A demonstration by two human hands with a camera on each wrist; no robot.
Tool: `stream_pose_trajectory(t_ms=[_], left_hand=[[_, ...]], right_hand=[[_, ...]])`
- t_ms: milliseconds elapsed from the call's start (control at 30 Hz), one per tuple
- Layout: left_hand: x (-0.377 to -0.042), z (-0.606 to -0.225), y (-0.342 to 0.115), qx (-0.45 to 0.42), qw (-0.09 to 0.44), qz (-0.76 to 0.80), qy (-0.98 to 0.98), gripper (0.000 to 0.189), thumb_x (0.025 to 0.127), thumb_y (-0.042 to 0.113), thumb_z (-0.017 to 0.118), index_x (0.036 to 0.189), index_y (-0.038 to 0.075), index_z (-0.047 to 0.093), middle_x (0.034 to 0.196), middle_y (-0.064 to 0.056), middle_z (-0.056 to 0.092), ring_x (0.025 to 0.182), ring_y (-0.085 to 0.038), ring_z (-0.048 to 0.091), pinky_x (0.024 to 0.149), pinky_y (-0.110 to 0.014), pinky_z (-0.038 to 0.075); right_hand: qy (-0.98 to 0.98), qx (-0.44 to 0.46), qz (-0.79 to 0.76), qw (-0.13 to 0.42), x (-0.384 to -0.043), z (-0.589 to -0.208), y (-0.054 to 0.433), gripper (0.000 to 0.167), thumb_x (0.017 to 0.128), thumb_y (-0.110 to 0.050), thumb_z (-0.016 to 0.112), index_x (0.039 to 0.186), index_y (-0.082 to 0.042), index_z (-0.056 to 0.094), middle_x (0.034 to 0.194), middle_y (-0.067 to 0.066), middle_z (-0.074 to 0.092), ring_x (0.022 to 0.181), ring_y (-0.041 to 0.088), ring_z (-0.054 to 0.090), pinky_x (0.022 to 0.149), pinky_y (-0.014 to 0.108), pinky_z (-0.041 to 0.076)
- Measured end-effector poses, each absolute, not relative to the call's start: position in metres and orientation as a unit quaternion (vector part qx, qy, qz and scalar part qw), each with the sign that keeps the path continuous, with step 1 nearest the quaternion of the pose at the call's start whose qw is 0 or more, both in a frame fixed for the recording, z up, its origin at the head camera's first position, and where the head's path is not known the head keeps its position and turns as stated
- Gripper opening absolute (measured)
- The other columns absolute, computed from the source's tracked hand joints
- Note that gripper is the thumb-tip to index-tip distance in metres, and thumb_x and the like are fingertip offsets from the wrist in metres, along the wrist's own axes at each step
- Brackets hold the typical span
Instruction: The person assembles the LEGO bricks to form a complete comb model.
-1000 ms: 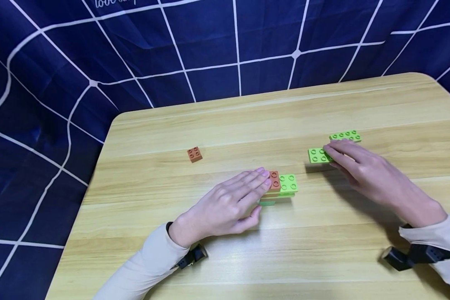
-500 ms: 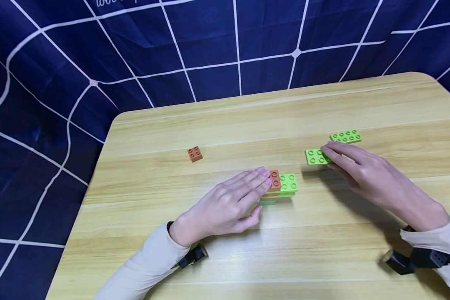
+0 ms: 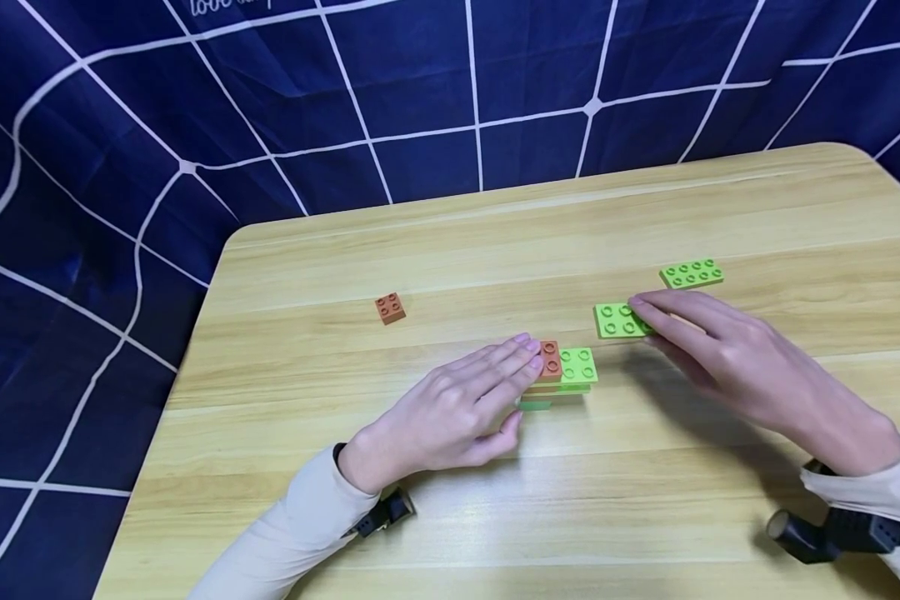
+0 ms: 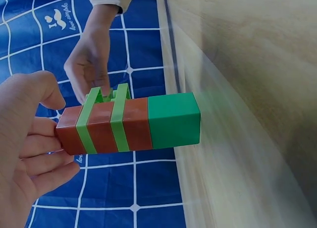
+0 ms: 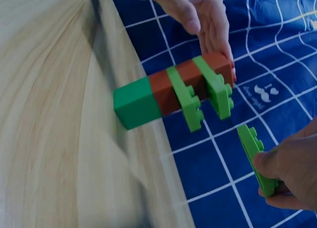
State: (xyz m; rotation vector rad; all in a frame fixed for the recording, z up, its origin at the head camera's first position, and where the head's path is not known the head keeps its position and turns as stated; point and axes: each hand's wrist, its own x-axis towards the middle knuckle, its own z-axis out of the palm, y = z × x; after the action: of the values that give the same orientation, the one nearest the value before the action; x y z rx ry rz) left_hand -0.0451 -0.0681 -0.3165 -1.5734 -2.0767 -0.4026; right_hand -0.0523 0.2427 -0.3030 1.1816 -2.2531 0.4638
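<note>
Okay, studded bricks, smooth and glossy like plastic: stack (image 4: 134, 125) at left hand (image 3: 450, 408), light green plate (image 3: 615, 322) at right hand (image 3: 731, 346). Stack is square-edged: dark green block (image 4: 176, 120) at the bottom, then red bricks alternating with two thin light green layers, red brick (image 3: 550, 361) on top under the left fingertips. Table (image 3: 630, 533) below both hands is pale with streaky wood grain; dark blue cloth (image 3: 427, 92) with white grid lines hangs beyond them.

Stack stands upright, long axis vertical; both thin layers jut out toward right hand side. Light green plate lies roughly flat, studs up, long axis running sideways from right fingers, free end toward left hand side. It's above the table, between the hands, near the stack, not touching it.

Hands well apart. Left: fingers fairly straight, resting on top of the stack, thumb off to the side. Right: thumb and fingers pinch one end of the plate.

Spare eight-stud plate (image 3: 692, 273), also light green, lies just beyond right hand. Loose four-stud brick (image 3: 390, 308), red, sits beyond left hand, well apart.
</note>
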Motion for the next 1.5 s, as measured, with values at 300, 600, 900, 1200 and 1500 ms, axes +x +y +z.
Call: stream_pose_trajectory(t_ms=[300, 600, 900, 1200, 1500], left_hand=[[-0.045, -0.317, -0.069, -0.579, 0.257, -0.133, -0.762, 0.049, 0.084, 0.018, 0.064, 0.124, -0.01, 0.059, 0.131, -0.024, 0.056, 0.127, -0.032, 0.051, 0.112, -0.033, 0.035], [-0.043, -0.317, -0.068, -0.574, 0.255, -0.119, -0.769, 0.05, 0.086, 0.02, 0.064, 0.125, -0.01, 0.059, 0.132, -0.024, 0.055, 0.128, -0.031, 0.05, 0.112, -0.033, 0.034], [-0.042, -0.317, -0.069, -0.571, 0.255, -0.111, -0.772, 0.051, 0.085, 0.021, 0.066, 0.126, -0.009, 0.058, 0.133, -0.023, 0.055, 0.128, -0.03, 0.05, 0.112, -0.032, 0.034], [-0.042, -0.315, -0.069, -0.572, 0.24, -0.109, -0.777, 0.051, 0.087, 0.02, 0.063, 0.128, -0.009, 0.056, 0.135, -0.023, 0.053, 0.131, -0.031, 0.047, 0.114, -0.032, 0.031], [-0.042, -0.314, -0.07, -0.542, 0.264, -0.132, -0.787, 0.051, 0.085, 0.018, 0.066, 0.127, -0.009, 0.056, 0.132, -0.023, 0.055, 0.127, -0.03, 0.051, 0.112, -0.031, 0.035]], right_hand=[[-0.823, 0.453, 0.177, 0.293, -0.05, -0.295, 0.23, 0.048, 0.106, -0.026, 0.035, 0.116, 0.011, 0.064, 0.108, 0.024, 0.065, 0.098, 0.038, 0.06, 0.113, 0.017, 0.027], [-0.814, 0.459, 0.189, 0.303, -0.048, -0.291, 0.22, 0.045, 0.105, -0.024, 0.037, 0.113, 0.011, 0.065, 0.107, 0.024, 0.066, 0.096, 0.036, 0.062, 0.112, 0.018, 0.03], [-0.802, 0.463, 0.211, 0.312, -0.043, -0.285, 0.209, 0.044, 0.105, -0.024, 0.04, 0.111, 0.011, 0.066, 0.105, 0.022, 0.067, 0.093, 0.035, 0.063, 0.11, 0.017, 0.033], [-0.794, 0.469, 0.237, 0.304, -0.038, -0.286, 0.201, 0.043, 0.104, -0.025, 0.041, 0.111, 0.008, 0.068, 0.108, 0.017, 0.069, 0.094, 0.031, 0.063, 0.106, 0.016, 0.037], [-0.8, 0.469, 0.232, 0.294, -0.036, -0.288, 0.198, 0.044, 0.104, -0.026, 0.041, 0.113, 0.007, 0.067, 0.11, 0.017, 0.068, 0.095, 0.031, 0.064, 0.107, 0.016, 0.036]])
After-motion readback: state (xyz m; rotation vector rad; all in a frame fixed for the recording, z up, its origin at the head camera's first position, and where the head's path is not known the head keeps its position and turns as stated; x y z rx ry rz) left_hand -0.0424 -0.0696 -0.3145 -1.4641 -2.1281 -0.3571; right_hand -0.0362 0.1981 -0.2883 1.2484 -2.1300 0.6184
